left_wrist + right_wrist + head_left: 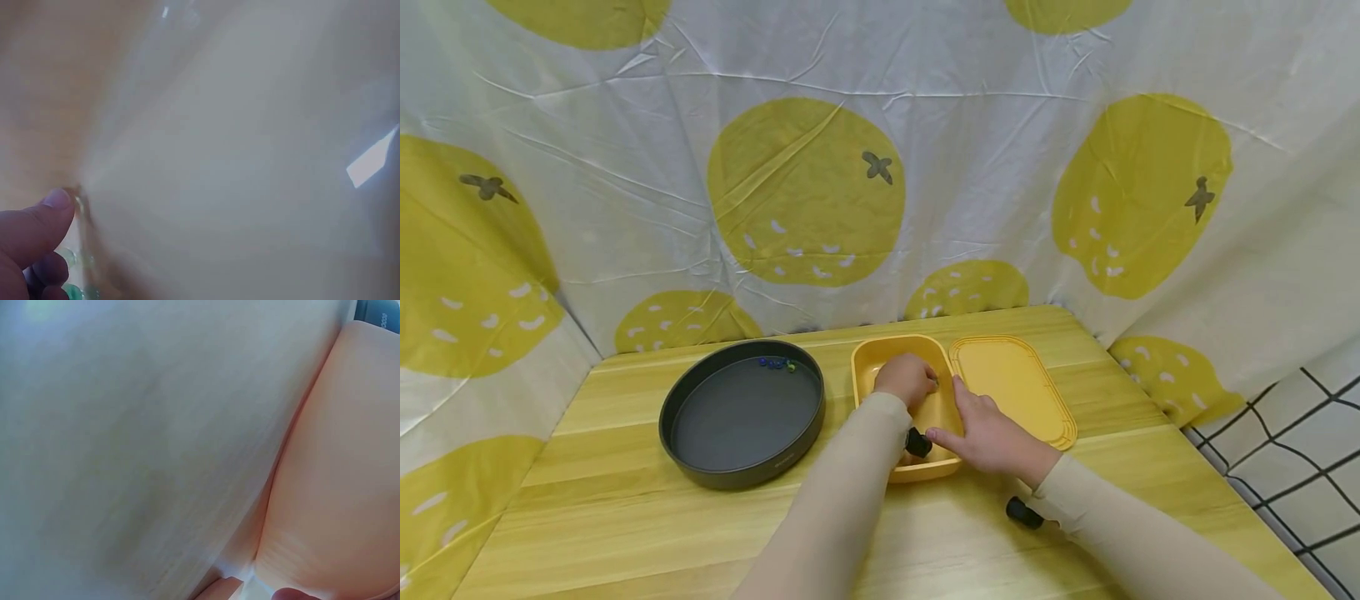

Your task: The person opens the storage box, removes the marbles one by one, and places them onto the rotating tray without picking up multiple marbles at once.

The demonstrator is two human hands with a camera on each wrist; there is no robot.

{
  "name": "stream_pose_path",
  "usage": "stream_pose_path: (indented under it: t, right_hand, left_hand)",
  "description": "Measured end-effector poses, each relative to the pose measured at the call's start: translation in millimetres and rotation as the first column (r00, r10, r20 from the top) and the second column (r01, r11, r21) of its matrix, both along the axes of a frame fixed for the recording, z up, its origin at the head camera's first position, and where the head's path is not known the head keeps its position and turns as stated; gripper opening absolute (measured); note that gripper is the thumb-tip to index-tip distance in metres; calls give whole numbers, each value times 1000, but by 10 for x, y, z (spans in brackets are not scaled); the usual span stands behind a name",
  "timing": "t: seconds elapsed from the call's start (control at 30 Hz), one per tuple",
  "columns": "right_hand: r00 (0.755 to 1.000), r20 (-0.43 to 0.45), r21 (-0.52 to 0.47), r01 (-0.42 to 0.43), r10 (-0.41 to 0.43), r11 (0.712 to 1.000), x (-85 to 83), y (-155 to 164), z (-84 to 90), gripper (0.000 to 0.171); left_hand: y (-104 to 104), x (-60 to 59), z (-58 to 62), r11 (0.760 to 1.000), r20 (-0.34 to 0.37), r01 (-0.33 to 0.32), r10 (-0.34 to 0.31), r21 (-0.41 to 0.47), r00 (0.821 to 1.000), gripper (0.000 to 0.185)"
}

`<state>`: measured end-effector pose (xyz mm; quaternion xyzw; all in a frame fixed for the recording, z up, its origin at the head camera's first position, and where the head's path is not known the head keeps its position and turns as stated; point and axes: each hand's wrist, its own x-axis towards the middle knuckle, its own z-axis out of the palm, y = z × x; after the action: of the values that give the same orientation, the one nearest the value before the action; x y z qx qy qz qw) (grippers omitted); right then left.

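Note:
A yellow container [887,343] stands open on the wooden table [625,517]. My left hand [908,379] is down inside it with the fingers curled. In the left wrist view its thumb [37,231] and fingers close on small clear and green beads [75,290]. My right hand [981,433] grips the container's right wall near the front corner, thumb over the rim. The right wrist view is a blur of pale container wall [337,475].
A dark round pan [737,479] sits left of the container, with a few blue and green beads [775,363] at its far side. The yellow lid [1015,383] lies flat to the right. A lemon-print cloth [805,192] walls in the table.

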<state>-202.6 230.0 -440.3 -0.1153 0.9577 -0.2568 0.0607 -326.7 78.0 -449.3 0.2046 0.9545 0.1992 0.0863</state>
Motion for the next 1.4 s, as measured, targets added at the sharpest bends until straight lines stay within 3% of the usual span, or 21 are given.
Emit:
stream_pose_path:
  t: [0.27,0.5,0.63,0.73,0.83,1.07,1.23,1.4]
  right_hand:
    - [1000,8,14,5,-5,1000,18,-7,32,114]
    - [1000,28,23,3,-4,1000,21,-10,32,114]
    - [999,37,16,6,-7,1000,15,-4,22,113]
    - [999,40,14,9,-9,1000,13,4,18,113]
    - [999,44,16,9,-10,1000,13,10,14,113]
    - [999,41,16,12,-13,1000,15,9,9,114]
    - [999,41,6,10,-10,1000,23,3,14,114]
    - [999,42,10,9,-10,1000,26,0,23,113]
  left_hand:
    - [-14,-3,91,999,23,-1,0,47,1000,23]
    - [-151,-23,285,995,81,-12,4,101,997,26]
    - [-298,-42,433,995,43,3,-7,97,999,28]
    - [-447,-44,554,996,-7,23,-23,82,1000,31]
    - [-629,-49,665,994,-9,19,-18,108,1000,33]
    - [-1114,-74,864,987,-26,-37,41,155,999,32]
    - [-1481,-70,919,989,-38,-55,61,140,997,31]
    - [-1838,-90,880,989,-16,-87,89,119,996,33]
